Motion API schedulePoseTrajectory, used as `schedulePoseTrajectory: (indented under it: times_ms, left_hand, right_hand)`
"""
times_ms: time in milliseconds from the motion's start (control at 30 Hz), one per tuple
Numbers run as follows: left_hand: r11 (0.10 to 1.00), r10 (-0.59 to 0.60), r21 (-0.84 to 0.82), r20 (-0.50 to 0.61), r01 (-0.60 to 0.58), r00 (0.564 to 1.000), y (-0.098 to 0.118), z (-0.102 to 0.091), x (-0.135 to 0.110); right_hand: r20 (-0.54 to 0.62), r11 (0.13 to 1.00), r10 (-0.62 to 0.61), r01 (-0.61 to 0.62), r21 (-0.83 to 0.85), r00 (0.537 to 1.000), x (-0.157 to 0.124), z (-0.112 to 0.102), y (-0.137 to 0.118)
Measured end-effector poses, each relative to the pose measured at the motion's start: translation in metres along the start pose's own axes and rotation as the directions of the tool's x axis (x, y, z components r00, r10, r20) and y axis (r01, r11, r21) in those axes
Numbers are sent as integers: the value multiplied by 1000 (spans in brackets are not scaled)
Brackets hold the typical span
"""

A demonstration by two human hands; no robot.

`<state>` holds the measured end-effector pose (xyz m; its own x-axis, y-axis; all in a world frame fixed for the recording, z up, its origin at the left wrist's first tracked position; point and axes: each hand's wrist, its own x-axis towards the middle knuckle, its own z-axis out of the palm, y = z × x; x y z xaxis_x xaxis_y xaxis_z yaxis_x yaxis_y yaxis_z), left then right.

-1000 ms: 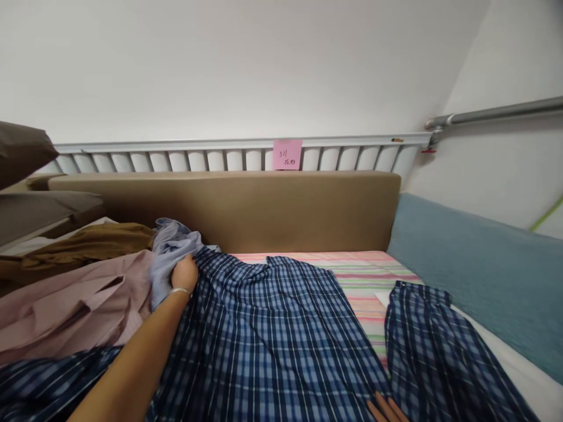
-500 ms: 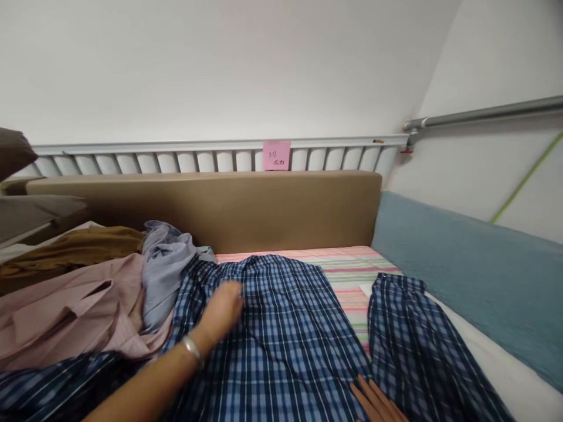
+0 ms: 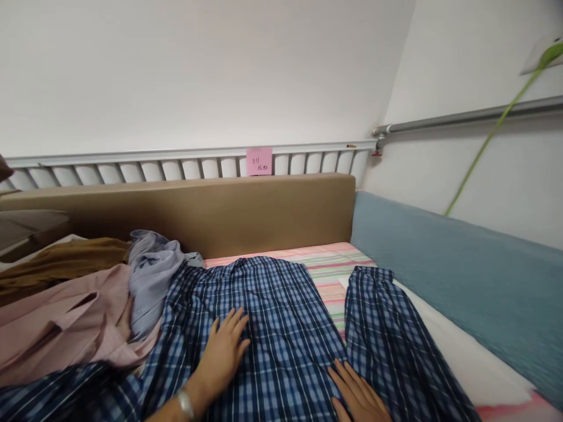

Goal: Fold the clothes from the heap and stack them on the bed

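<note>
A blue plaid shirt [image 3: 268, 316] lies spread over the bed, its sleeve [image 3: 378, 328] stretched out at the right with a buttoned cuff at the far end. My left hand [image 3: 224, 349], with a silver bracelet at the wrist, rests palm down on the middle of the shirt, fingers spread. Near the shirt's right edge my right hand [image 3: 358, 392] lies flat on the cloth beside the sleeve, partly cut off by the bottom of the view. More plaid cloth [image 3: 74, 392] bunches at the lower left.
At the left lie a pink shirt [image 3: 74, 322], a crumpled light blue shirt [image 3: 153, 281] and a brown garment [image 3: 65, 264]. Behind stands a tan headboard [image 3: 211, 214] before a white radiator [image 3: 176, 170] bearing a pink note [image 3: 259, 161]. A blue padded panel [image 3: 440, 264] borders the right.
My left hand has gone from closed to open and moved down toward me onto the shirt's middle. The right hand shows more of itself. The view has turned slightly to the right.
</note>
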<state>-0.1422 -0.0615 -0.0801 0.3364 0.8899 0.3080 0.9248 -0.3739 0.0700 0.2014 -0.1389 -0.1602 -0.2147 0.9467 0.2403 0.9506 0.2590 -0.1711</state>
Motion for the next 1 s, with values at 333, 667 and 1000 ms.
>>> schedulePoseTrajectory:
  times_ms: [333, 667, 1000]
  left_hand:
    - [956, 9, 276, -372, 101, 928, -84, 60, -101]
    - [963, -60, 224, -367, 151, 928, -65, 45, -100]
    - [979, -193, -7, -363, 205, 911, -54, 38, -101]
  right_hand:
    - [110, 991, 86, -96, 97, 990, 37, -49, -39]
    - [86, 1000, 28, -26, -18, 996, 224, -26, -75]
    - [230, 936, -353, 343, 80, 907, 291, 27, -187]
